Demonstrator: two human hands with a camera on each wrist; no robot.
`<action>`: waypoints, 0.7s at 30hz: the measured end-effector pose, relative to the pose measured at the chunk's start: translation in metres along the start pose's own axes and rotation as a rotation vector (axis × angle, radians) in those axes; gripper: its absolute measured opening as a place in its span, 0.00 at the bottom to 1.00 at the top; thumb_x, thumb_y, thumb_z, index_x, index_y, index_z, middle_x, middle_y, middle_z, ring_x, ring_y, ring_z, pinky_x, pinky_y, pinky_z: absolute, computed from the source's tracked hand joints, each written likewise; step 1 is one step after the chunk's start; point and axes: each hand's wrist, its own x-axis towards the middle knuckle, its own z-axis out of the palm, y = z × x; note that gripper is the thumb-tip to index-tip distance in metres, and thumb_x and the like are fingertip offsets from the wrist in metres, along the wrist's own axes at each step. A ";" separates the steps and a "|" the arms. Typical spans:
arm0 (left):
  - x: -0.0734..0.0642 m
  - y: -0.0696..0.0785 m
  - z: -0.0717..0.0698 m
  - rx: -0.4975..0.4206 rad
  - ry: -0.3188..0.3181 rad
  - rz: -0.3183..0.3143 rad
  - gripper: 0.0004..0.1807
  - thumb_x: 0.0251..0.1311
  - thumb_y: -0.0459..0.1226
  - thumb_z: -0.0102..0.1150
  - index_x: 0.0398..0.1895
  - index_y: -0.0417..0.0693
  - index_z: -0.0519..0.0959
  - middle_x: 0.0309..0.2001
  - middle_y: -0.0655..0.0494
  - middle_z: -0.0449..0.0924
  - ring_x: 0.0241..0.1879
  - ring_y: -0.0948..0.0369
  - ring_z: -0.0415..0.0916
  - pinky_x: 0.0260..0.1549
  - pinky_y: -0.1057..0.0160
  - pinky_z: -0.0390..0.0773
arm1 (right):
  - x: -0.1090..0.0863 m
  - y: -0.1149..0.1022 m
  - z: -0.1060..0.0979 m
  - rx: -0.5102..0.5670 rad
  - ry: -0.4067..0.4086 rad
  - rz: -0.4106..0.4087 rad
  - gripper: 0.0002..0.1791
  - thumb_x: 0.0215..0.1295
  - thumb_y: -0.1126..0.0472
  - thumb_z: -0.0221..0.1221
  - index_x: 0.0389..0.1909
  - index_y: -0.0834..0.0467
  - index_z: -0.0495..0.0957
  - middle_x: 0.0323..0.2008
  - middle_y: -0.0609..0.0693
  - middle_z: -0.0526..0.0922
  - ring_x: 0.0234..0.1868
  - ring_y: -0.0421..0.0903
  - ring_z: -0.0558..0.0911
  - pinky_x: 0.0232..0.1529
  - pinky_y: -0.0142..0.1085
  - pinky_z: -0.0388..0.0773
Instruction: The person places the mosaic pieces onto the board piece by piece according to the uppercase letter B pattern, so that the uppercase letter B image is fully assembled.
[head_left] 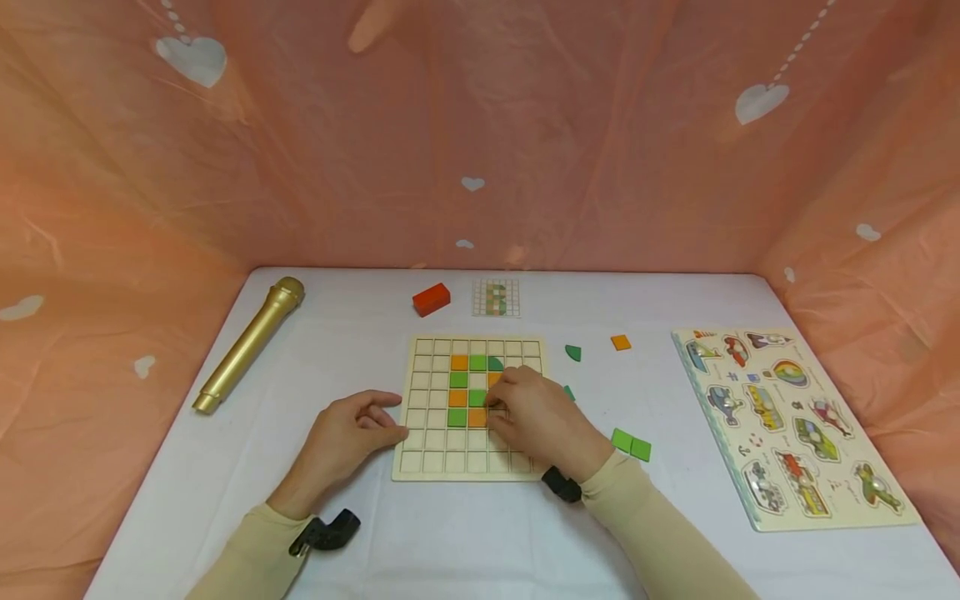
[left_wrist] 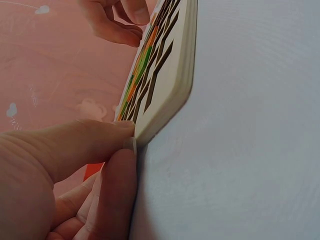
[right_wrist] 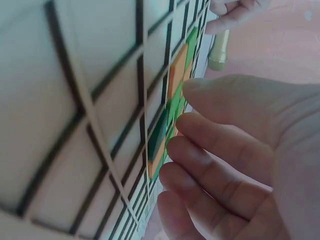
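The left hand (head_left: 341,442) rests its thumb and index finger on the left edge of a pale wooden grid board (head_left: 423,457), the two tips apart along that edge. Over the board's middle, the right hand (head_left: 532,408) has half-bent fingers close to the coloured tiles. A dark green piece (right_wrist: 159,135) lies by its fingertips in the right wrist view; nothing shows between thumb and index. Green tiles (head_left: 458,379) and orange tiles (head_left: 458,398) fill part of the grid. A dark green quarter-round piece (head_left: 496,364) sits in its upper part. The right hand covers several cells.
Behind the board are a red block (head_left: 431,300) and a small pattern card (head_left: 496,298). A gold microphone (head_left: 251,342) lies left. To the right are a loose quarter-round (head_left: 573,353), an orange tile (head_left: 621,342), two green tiles (head_left: 631,444) and a picture puzzle board (head_left: 787,429).
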 end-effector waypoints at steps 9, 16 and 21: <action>0.001 -0.001 0.000 -0.017 -0.003 -0.015 0.29 0.59 0.43 0.80 0.63 0.46 0.84 0.37 0.54 0.87 0.33 0.60 0.81 0.37 0.66 0.74 | 0.000 0.027 -0.016 0.028 -0.018 0.114 0.08 0.71 0.59 0.70 0.47 0.56 0.91 0.43 0.45 0.86 0.48 0.44 0.82 0.51 0.40 0.85; 0.001 0.000 0.000 -0.005 -0.002 -0.011 0.29 0.58 0.43 0.81 0.63 0.46 0.84 0.36 0.55 0.88 0.33 0.61 0.82 0.38 0.66 0.74 | -0.010 0.058 -0.022 0.034 -0.027 0.208 0.09 0.72 0.65 0.69 0.49 0.56 0.90 0.46 0.46 0.87 0.50 0.46 0.85 0.55 0.44 0.85; 0.001 0.001 0.000 0.005 -0.001 -0.004 0.29 0.58 0.42 0.81 0.63 0.46 0.84 0.36 0.55 0.88 0.33 0.61 0.82 0.39 0.66 0.74 | -0.019 0.073 -0.025 0.044 -0.052 0.253 0.12 0.74 0.70 0.62 0.51 0.56 0.90 0.51 0.49 0.89 0.63 0.53 0.85 0.65 0.51 0.81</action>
